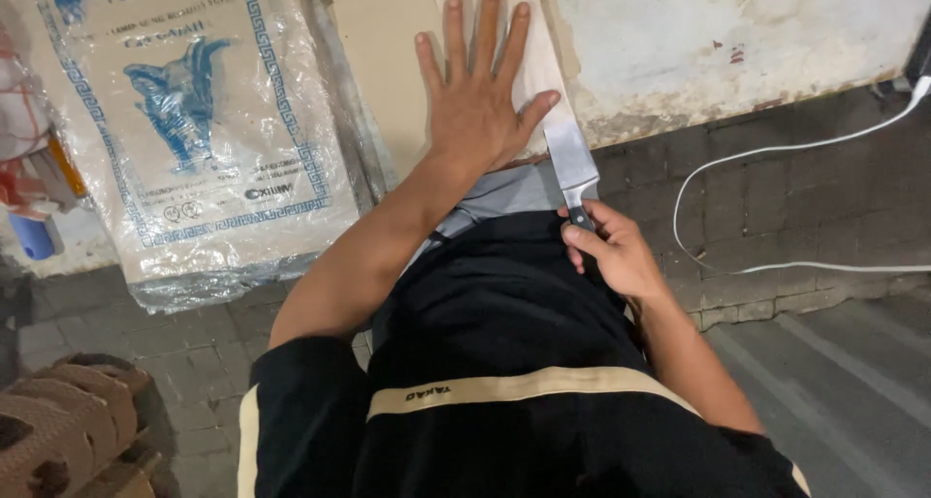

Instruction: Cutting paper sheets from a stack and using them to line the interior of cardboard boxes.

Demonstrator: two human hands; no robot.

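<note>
My left hand (pixel 477 89) lies flat, fingers spread, on a tan cardboard sheet (pixel 378 62) that leans against the wall in front of me. My right hand (pixel 613 251) grips the dark handle of a broad-bladed knife (pixel 570 157). The blade points up, and its edge meets the cardboard's lower right edge just beside my left thumb. My black shirt and grey shorts fill the lower middle of the view.
A clear plastic sack with blue print (pixel 199 120) leans on the wall at left. A white cable (pixel 776 207) runs over the paved ground at right. Stacked egg trays (pixel 68 420) sit at lower left, a blue object (pixel 34 234) at far left.
</note>
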